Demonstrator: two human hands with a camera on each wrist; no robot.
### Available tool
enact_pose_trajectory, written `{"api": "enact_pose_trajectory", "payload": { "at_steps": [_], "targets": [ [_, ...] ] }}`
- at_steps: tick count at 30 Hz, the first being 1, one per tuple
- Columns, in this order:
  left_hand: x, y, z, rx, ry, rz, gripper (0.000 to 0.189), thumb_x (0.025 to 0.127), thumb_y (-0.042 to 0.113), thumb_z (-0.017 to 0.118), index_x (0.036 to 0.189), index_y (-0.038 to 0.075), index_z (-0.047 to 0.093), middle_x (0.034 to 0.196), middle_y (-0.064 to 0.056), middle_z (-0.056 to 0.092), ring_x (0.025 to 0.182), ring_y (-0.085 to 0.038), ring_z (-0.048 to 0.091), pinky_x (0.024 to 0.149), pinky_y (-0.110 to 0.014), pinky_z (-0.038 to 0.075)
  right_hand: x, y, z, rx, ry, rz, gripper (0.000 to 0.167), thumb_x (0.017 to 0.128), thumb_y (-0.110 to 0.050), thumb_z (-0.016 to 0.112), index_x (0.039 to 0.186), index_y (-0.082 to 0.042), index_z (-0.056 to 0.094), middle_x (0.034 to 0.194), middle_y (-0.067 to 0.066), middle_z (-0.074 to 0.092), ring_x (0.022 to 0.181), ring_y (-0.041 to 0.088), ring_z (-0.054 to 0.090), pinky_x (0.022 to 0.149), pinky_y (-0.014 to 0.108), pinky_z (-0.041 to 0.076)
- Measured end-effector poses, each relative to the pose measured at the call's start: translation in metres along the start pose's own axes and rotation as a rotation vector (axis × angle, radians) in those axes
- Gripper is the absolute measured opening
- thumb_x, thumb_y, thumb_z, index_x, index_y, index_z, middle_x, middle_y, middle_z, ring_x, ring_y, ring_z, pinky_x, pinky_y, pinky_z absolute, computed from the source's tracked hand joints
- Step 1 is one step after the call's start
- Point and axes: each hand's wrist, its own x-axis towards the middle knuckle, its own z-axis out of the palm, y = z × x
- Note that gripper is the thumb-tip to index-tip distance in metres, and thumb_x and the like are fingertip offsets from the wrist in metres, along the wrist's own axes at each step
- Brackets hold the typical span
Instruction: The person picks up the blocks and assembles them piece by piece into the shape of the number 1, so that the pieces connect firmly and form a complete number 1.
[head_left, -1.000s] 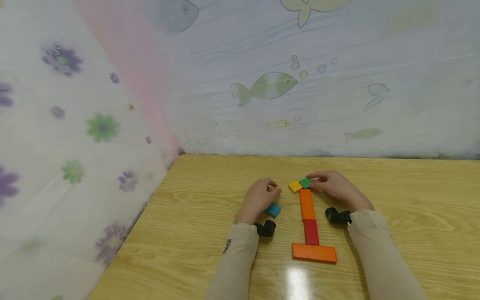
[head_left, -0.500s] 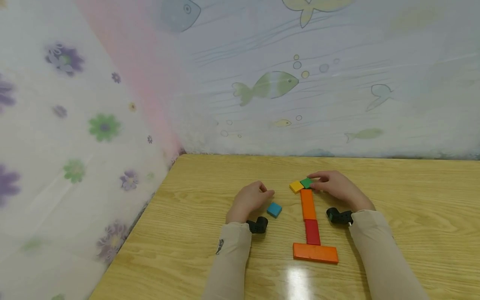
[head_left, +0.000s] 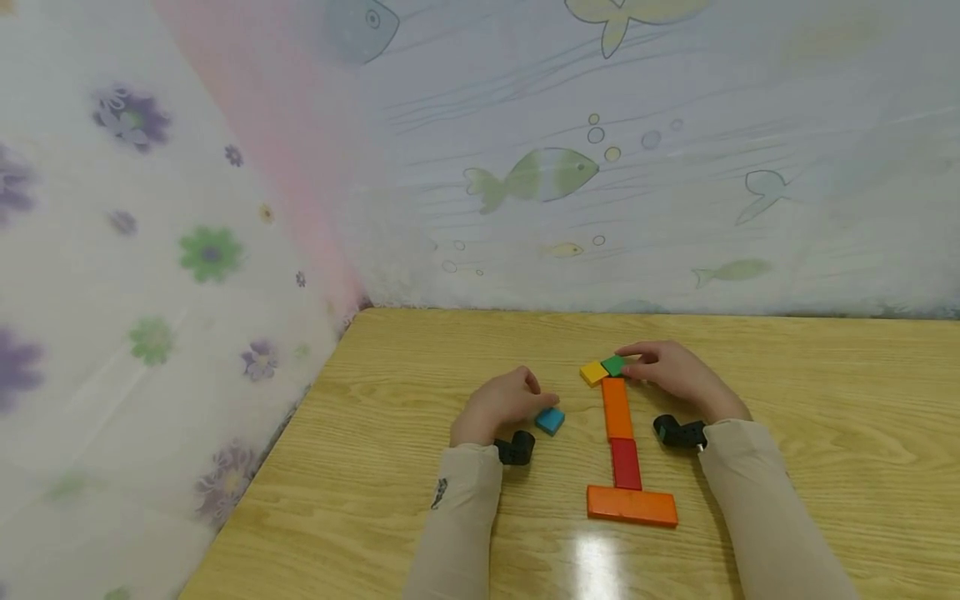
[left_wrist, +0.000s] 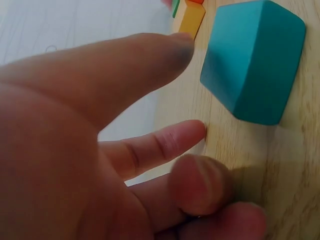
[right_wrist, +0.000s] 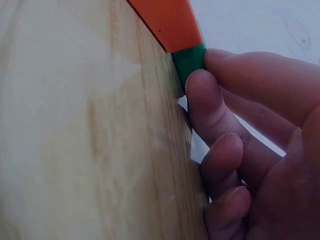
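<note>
My left hand is just left of a blue square block, its thumb at the block's far edge and its fingers loosely bent. In the left wrist view a small gap shows between the thumb and the blue block. With thumb and index finger, my right hand pinches a green block at the top of a row of blocks. Its corner meets a yellow block. Right below lies a long orange block, followed by a red block and a crosswise orange block.
The blocks lie flat on a wood-grain table. Behind it rises a wall with painted fish, and at left a flowered wall meets the table's edge. A black wrist camera sits at each sleeve.
My left hand has drawn back leftward, uncovering the blue block, and its thumb has then come down toward that block's far edge. My right hand keeps its place at the green block.
</note>
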Motion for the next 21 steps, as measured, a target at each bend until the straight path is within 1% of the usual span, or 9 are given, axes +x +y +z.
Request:
{"api": "enact_pose_trajectory", "payload": {
  "at_steps": [5, 8, 12, 16, 21],
  "targets": [
    [-0.0007, 0.0014, 0.0003, 0.002, -0.017, 0.020, 0.042, 0.078, 0.051, 0.061, 0.101, 0.017, 0.052, 0.081, 0.004, 0.055, 0.069, -0.015, 0.051, 0.059, -0.027, 0.041, 0.0007, 0.0007, 0.0003, -0.002, 0.002, 0.002, 0.045, 0.089, -0.035, 0.055, 0.125, -0.009, 0.052, 0.101, 0.008, 0.060, 0.084, 0.019, 0.053, 0.073, 0.033, 0.041],
    [-0.0008, 0.0031, 0.0013, 0.010, -0.031, 0.039, 0.043, 0.076, 0.051, 0.063, 0.100, 0.017, 0.053, 0.080, 0.005, 0.056, 0.069, -0.014, 0.052, 0.060, -0.027, 0.041, 0.0006, 0.0005, 0.0004, 0.000, 0.010, 0.005, 0.045, 0.088, -0.036, 0.055, 0.125, -0.010, 0.052, 0.100, 0.007, 0.060, 0.084, 0.019, 0.053, 0.074, 0.034, 0.041],
    [0.0002, 0.0060, 0.0044, 0.021, -0.055, 0.061, 0.041, 0.075, 0.052, 0.064, 0.098, 0.019, 0.054, 0.082, 0.005, 0.056, 0.070, -0.014, 0.052, 0.060, -0.027, 0.041, -0.0004, -0.0001, 0.0002, 0.000, 0.004, 0.002, 0.045, 0.088, -0.036, 0.055, 0.124, -0.009, 0.053, 0.100, 0.008, 0.060, 0.081, 0.019, 0.052, 0.070, 0.032, 0.041],
    [0.0023, 0.0082, 0.0076, 0.029, -0.065, 0.061, 0.039, 0.076, 0.052, 0.063, 0.095, 0.019, 0.053, 0.079, 0.005, 0.056, 0.068, -0.014, 0.052, 0.058, -0.027, 0.041, -0.0010, -0.0010, -0.0004, 0.001, -0.006, -0.005, 0.046, 0.088, -0.035, 0.055, 0.124, -0.007, 0.052, 0.100, 0.009, 0.061, 0.077, 0.018, 0.051, 0.065, 0.030, 0.039],
    [0.0035, 0.0092, 0.0089, 0.037, -0.067, 0.061, 0.036, 0.077, 0.052, 0.061, 0.093, 0.020, 0.053, 0.076, 0.004, 0.056, 0.065, -0.014, 0.051, 0.057, -0.027, 0.041, -0.0008, -0.0014, -0.0010, 0.001, -0.006, -0.006, 0.046, 0.089, -0.035, 0.055, 0.125, -0.007, 0.052, 0.099, 0.009, 0.061, 0.075, 0.018, 0.050, 0.063, 0.030, 0.039]
  ]
}}
